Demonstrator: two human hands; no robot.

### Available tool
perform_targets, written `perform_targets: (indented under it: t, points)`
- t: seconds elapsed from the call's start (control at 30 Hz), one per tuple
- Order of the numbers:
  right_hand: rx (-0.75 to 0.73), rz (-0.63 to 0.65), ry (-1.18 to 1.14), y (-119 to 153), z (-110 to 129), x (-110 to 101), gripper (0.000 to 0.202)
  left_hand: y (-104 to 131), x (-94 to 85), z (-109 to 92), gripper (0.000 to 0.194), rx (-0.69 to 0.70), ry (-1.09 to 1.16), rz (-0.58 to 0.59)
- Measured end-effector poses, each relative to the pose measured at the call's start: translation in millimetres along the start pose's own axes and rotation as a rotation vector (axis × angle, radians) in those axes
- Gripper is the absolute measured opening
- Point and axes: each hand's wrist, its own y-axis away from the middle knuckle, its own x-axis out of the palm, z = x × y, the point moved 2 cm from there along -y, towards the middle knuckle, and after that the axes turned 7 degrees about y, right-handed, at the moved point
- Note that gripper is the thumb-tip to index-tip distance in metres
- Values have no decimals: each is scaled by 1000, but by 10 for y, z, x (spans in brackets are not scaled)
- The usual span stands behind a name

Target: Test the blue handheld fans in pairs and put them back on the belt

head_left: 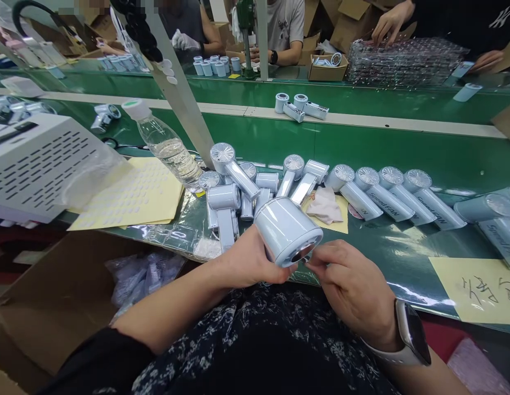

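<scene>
A light-blue handheld fan (pixel 285 227) is gripped in my left hand (pixel 250 255), its round end tilted toward my right. The fingers of my right hand (pixel 347 280) are pinched together close to the rim of that end; anything small between them is hard to make out. Behind the held fan lies a loose pile of similar fans (pixel 224 197). To the right, several fans (pixel 378 195) with lettering on their handles lie in a slanted row. A pale cloth (pixel 326 206) rests on a yellow sheet just beyond my hands.
A water bottle (pixel 168 145) leans near a metal post (pixel 185 93). At left are a grey vented machine (pixel 53 159) and yellow sticker sheets (pixel 135 192). A cardboard box (pixel 53 280) with plastic bags stands below the bench. Co-workers sit across the green conveyor (pixel 362 148).
</scene>
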Motion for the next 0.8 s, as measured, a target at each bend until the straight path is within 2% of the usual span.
perform_targets:
  t: [0.13,0.3,0.43,0.63,0.8]
  points:
    - [-5,1,-28,-4,6,-16,26,17,-45,17,26,-6,-89,-89]
    - [-24,38,-1,2,25,7,23,5,-82,74,23,-4,-199,15]
    - [-30,19,37,17,22,30,23,-1,-115,98,23,29,-238,15]
    - [-14,-30,-3,-12,42,45,24,-15,-117,80,25,18,-188,24]
    - [62,-144,-80,-140,138,17,28,-3,-39,71,23,8,6,36]
